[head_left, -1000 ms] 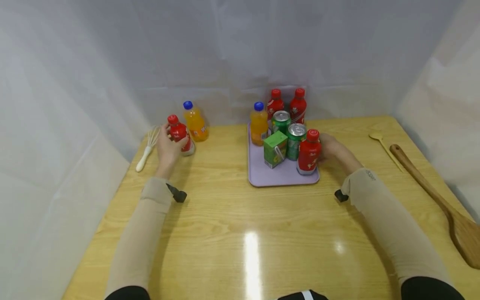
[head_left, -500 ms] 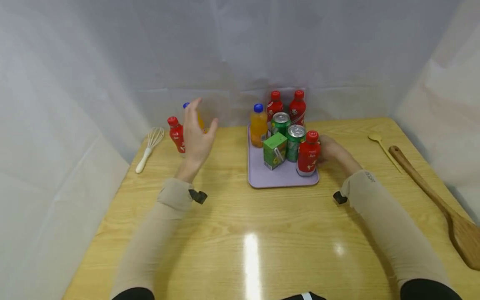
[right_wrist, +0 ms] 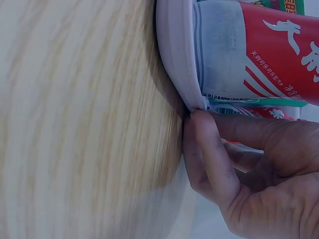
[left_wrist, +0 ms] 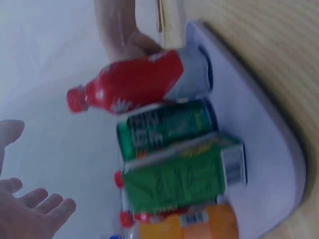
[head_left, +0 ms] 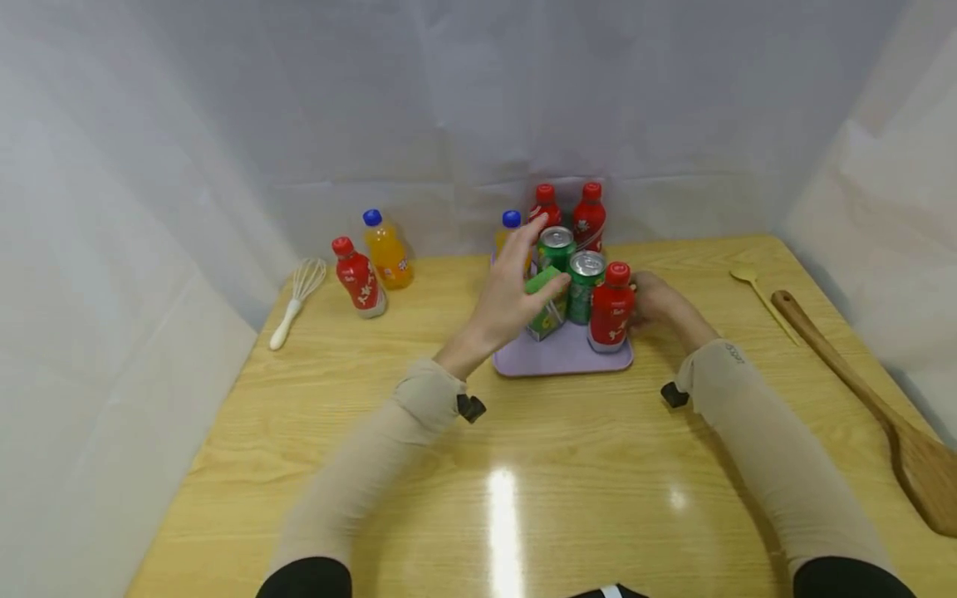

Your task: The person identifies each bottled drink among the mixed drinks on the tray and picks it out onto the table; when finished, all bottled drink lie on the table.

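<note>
The right hand has its grip pinched onto the rim of the purple tray, probably to steady it at the edge where nothing obstructs the fingers. The left hand is spread wide, holding nothing, near the green carton. The tray lies flat on the table, presumably to keep its upright cans and bottles together; two more drinks stand apart, leftward.

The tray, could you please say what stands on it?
On the tray: a green carton, two green cans, a red bottle and an orange bottle, partly covered by the left hand in the head view. Two more red bottles show behind; their bases are hidden.
</note>
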